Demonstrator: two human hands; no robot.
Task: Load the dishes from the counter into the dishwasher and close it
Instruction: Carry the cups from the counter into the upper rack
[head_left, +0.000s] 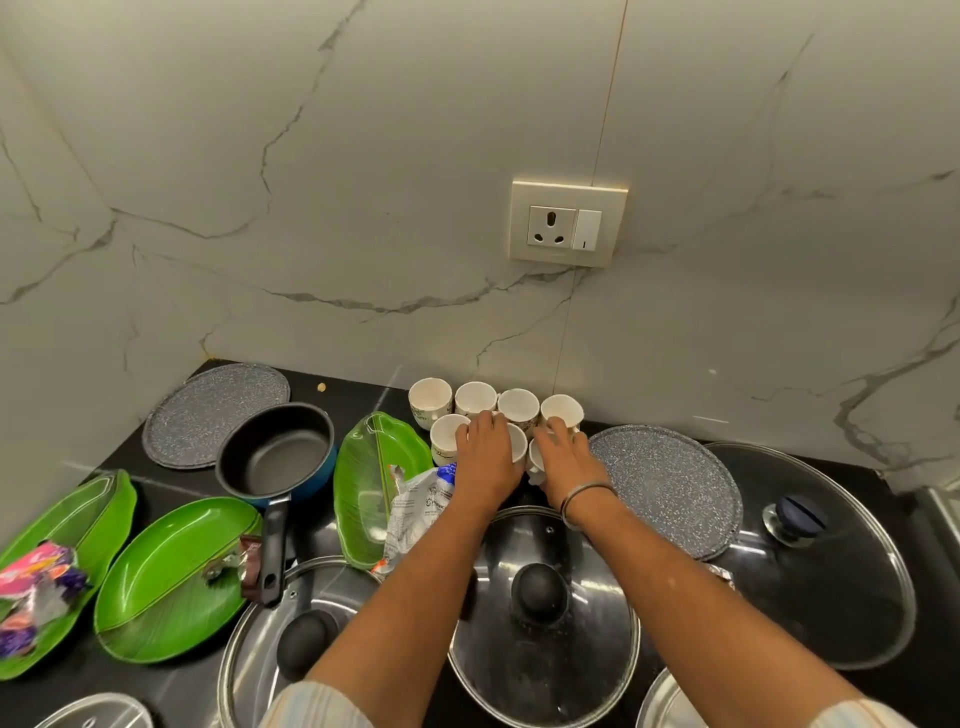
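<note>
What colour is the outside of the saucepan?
Blue, with a dark interior; the saucepan shows in the head view.

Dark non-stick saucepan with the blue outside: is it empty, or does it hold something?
Empty. The dark non-stick saucepan sits upright on the black counter, and its bare grey base shows with nothing lying in it.

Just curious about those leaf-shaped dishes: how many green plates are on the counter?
3. One at the far left edge with wrappers on it, one right beside it, and one near the cups, partly under a packet. None seems hidden.
</note>
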